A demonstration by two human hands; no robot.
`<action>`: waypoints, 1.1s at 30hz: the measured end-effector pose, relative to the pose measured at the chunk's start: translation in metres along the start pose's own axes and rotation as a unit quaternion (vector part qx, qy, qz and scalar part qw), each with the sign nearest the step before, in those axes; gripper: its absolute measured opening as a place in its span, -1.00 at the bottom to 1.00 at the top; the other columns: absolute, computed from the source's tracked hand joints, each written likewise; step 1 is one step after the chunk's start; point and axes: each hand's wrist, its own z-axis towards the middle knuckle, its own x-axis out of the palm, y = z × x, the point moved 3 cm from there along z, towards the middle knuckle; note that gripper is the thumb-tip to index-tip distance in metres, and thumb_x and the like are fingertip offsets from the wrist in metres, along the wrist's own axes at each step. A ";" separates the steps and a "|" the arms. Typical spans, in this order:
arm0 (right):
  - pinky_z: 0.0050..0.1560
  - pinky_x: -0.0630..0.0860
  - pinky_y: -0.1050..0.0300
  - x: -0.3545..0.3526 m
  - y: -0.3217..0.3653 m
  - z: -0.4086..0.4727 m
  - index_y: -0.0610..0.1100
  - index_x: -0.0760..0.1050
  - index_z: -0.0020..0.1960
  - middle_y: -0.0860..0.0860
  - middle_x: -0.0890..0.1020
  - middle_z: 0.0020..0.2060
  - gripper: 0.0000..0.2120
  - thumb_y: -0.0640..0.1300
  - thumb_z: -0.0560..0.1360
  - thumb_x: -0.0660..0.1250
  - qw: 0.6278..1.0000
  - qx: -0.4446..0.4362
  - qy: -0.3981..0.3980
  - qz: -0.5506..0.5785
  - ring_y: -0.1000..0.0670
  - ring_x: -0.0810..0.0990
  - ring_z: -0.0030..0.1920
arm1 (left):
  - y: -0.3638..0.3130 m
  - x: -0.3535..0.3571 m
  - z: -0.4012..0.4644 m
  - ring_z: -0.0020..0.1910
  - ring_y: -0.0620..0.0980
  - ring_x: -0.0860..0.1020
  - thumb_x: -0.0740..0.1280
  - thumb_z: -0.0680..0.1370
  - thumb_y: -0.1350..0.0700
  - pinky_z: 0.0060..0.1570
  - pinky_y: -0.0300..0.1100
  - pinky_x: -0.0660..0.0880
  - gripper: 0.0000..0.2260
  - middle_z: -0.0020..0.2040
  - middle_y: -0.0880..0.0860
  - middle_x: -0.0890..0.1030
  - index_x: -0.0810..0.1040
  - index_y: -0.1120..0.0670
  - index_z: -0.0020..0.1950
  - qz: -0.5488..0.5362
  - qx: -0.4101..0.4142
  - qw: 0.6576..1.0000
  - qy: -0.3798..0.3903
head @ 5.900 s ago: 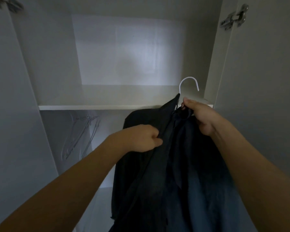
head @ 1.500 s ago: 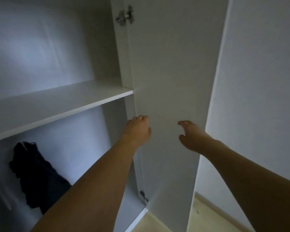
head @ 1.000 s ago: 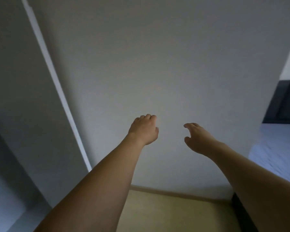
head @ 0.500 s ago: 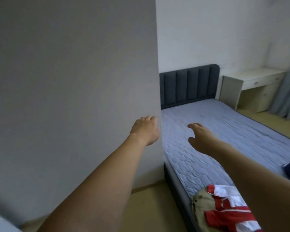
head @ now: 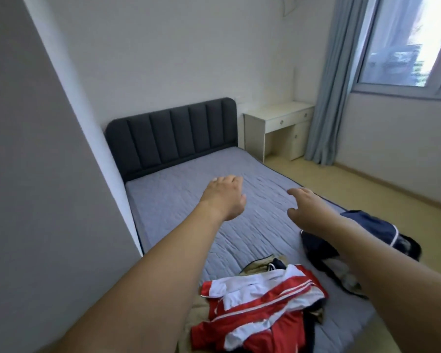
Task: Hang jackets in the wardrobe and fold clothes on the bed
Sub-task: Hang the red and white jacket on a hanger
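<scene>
While both arms reach over the bed, our left hand [head: 223,197] hangs loosely curled and our right hand [head: 307,208] half-spread; neither holds anything. Nearest lies the crumpled red-and-white striped jacket [head: 259,305] on tan cloth [head: 259,262], a navy white-piped garment [head: 362,231] beyond it, all on the grey quilted mattress [head: 189,200]. We judge them light, limp, unbreakable; best pinched at collar or shoulders.
</scene>
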 end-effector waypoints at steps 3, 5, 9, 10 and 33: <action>0.41 0.23 0.07 -0.013 -0.075 0.016 -0.13 0.19 0.52 -0.07 0.27 0.49 -0.46 -0.18 0.55 0.19 0.999 0.029 0.012 0.012 -0.08 0.27 0.46 | -0.054 0.022 0.049 0.37 0.15 0.37 0.15 0.61 -0.03 0.38 0.01 0.27 -0.53 0.44 0.13 0.38 0.29 0.13 0.48 -0.013 0.013 1.000 0.013; 0.39 0.23 0.08 -0.018 -0.129 0.033 -0.13 0.20 0.52 -0.07 0.26 0.49 -0.46 -0.22 0.55 0.17 0.998 0.054 0.020 0.025 -0.07 0.26 0.46 | -0.085 0.043 0.083 0.37 0.14 0.37 0.15 0.61 -0.04 0.39 0.01 0.27 -0.53 0.45 0.12 0.37 0.29 0.12 0.48 -0.020 0.018 0.999 0.032; 0.37 0.26 0.07 -0.026 -0.240 0.085 -0.11 0.22 0.51 -0.04 0.26 0.49 -0.48 -0.23 0.55 0.12 0.994 0.099 0.027 0.022 -0.07 0.28 0.45 | -0.141 0.097 0.168 0.37 0.13 0.37 0.15 0.60 -0.04 0.37 0.01 0.28 -0.54 0.44 0.11 0.38 0.30 0.09 0.48 -0.049 0.017 0.997 0.063; 0.37 0.27 0.07 -0.028 -0.266 0.102 -0.11 0.23 0.50 -0.04 0.27 0.49 -0.48 -0.24 0.54 0.12 0.994 0.107 0.029 0.022 -0.07 0.28 0.45 | -0.154 0.112 0.191 0.37 0.13 0.36 0.15 0.60 -0.04 0.36 0.01 0.28 -0.54 0.44 0.10 0.38 0.30 0.08 0.48 -0.071 0.009 0.995 0.072; 0.00 0.42 0.15 -0.021 -0.681 0.465 -0.11 0.46 0.20 -0.16 0.47 0.33 -0.68 -0.28 0.49 0.14 0.969 0.134 0.190 0.081 -0.14 0.48 0.22 | -0.401 0.379 0.584 0.36 0.16 0.36 0.18 0.60 0.01 0.34 0.03 0.35 -0.60 0.40 0.14 0.38 0.36 0.10 0.41 -0.204 -0.188 0.917 0.285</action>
